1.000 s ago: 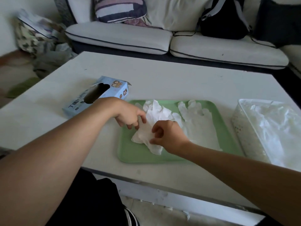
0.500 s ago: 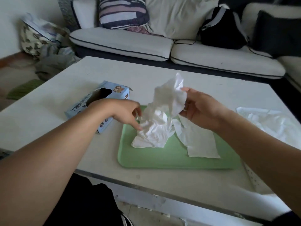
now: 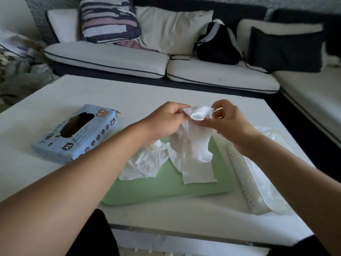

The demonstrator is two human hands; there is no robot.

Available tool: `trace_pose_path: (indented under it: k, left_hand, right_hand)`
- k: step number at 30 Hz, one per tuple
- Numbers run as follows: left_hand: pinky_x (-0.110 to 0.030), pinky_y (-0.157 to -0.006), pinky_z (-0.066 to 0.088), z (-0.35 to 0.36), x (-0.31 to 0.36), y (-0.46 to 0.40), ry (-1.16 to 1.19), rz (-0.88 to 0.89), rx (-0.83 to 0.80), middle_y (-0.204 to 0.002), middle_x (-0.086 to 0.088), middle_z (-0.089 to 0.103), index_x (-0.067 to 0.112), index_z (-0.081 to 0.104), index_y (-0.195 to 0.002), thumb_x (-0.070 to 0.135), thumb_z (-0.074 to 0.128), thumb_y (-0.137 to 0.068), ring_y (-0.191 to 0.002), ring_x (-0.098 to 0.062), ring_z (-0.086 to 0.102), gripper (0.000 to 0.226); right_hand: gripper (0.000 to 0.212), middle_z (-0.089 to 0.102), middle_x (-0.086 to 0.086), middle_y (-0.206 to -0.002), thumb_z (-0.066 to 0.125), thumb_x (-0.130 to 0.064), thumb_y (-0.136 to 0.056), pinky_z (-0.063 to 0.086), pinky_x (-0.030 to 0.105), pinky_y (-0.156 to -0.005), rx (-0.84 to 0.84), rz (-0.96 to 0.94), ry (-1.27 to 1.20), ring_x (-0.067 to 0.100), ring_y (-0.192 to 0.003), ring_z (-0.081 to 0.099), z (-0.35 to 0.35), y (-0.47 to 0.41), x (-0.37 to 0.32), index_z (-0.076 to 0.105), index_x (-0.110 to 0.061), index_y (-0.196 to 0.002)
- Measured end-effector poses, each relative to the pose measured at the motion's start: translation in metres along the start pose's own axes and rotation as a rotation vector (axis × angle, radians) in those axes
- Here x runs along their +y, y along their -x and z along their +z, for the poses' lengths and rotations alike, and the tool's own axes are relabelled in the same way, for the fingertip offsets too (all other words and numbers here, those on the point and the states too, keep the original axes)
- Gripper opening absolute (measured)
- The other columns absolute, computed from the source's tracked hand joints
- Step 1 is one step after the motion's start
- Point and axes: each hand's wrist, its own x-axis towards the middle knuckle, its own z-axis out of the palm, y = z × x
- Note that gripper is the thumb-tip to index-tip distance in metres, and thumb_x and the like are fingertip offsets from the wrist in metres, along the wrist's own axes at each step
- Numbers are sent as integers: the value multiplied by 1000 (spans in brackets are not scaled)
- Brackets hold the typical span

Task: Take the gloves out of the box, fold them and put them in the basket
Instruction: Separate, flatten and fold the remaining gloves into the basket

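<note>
— That white sofa (image 3: 129,58) along the back wall has a striped cushion (image 3: 108,21) on it, and a black backpack (image 3: 217,45) slumped further along. What's on the low white table (image 3: 92,93) in front?

— Starting at the left edge, a light blue glove box (image 3: 77,135) lies flat with its oval opening facing up, "XL" printed on the end. Just right of it, near the front edge, sits a green tray (image 3: 166,183).

— And the gloves?

— A crumpled white glove (image 3: 145,161) lies on the tray's left part, with a flattened glove (image 3: 197,172) beside it toward the middle. A third one, the held glove (image 3: 193,137), hangs in the air above the tray, its lower end reaching down to the flattened one.

— Who has hold of it?

— Both hands. The left hand (image 3: 166,121) pinches one side of the cuff with curled fingers, and the right hand (image 3: 228,121) pinches the opposite side, so the cuff gapes open between them.

— Anything past the tray?

— At the right edge stands a white perforated basket (image 3: 245,182), lined or filled with something pale and filmy; I can't tell which. The right forearm crosses over it.
</note>
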Motion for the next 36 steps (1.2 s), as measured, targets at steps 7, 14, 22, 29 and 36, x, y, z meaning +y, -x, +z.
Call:
trace_pose_path:
  k: [7, 14, 22, 29, 36]
  left_hand:
    - [-52, -101, 50, 5, -2, -1, -65, -243, -303, -112, -22, 73, 1, 72, -105, 34, 57, -103, -103, -36, 71, 36]
    - [-26, -59, 55, 3, -11, -26, -130, -212, -81, -80, -4, 76, 8, 76, -92, 28, 66, -99, -65, -16, 70, 24]
    - [-29, -77, 54, -7, -15, -55, -229, 354, 419, -86, 4, 76, 13, 79, -94, 29, 72, -92, -84, -11, 71, 17]
    - [-26, -82, 53, 23, -83, -32, -657, 44, -65, -99, 5, 75, 26, 79, -95, 14, 79, -84, -95, -14, 70, 16]
    - [-44, -73, 51, 48, -105, -8, -1002, 57, -226, -94, -6, 58, 12, 66, -88, 12, 61, -86, -85, -33, 59, 6]
  right_hand:
    - [37, 63, 13, -85, 78, -26, -74, 54, 39, -82, -425, 98, -133, 28, -83, 59, -36, 7, 12, 65, 3, -93]
    - [25, 55, -4, -58, 73, -21, -91, 40, 21, -52, -220, 33, 74, 9, -52, 47, -20, -26, 19, 66, 0, -78]
    - [9, 70, -1, -88, 74, -24, -87, 48, 23, -69, 229, -736, 353, 11, -76, 64, -25, -46, -15, 78, -18, -93]
    - [12, 61, -6, -91, 73, -26, -88, 49, 33, -74, -329, -420, 931, 24, -89, 65, 8, -16, 72, 74, -25, -100]
    - [26, 61, -5, -113, 64, -20, -93, 38, 27, -73, -466, -386, 1044, 22, -101, 62, 16, 5, 91, 69, -27, -117]
